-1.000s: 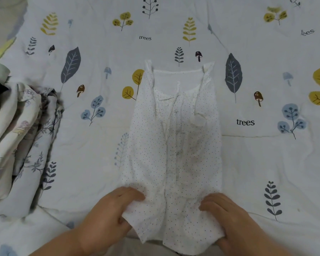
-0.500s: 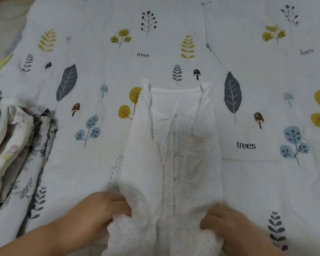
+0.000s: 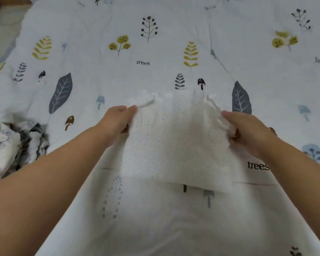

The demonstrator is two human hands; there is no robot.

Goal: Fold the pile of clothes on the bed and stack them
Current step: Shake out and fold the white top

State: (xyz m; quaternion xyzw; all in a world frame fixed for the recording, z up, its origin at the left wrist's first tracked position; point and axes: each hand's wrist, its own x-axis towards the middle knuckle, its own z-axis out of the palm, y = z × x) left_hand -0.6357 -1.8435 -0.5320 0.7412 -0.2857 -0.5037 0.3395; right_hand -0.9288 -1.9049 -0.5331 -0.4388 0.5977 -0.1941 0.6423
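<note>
One white dotted garment [image 3: 175, 145] lies in the middle of the bed [image 3: 155, 218], doubled over so that its near edge is a fold and its far edge sits just short of a small mushroom print. The left hand [image 3: 116, 124] pinches the garment's left far corner between thumb and fingers; the right hand [image 3: 248, 132] grips the right far corner, with cloth bunched inside its curled fingers. Both arms reach out over the bedsheet.

The likeliest fault from here is an uneven fold. The right corner looks crumpled in the grip, so if it is laid down as it is, that side would probably set with a lump or a skewed edge. The thin fabric could also slide on the smooth sheet when released, pulling the layers out of line. A strap or loop near the left fingers may stick out past the edge.

Counted: one garment in hand, two hands, and one heap of unfolded patterned clothes [image 3: 13, 146] at the left edge, well apart from the garment; how many pieces it holds cannot be told.
</note>
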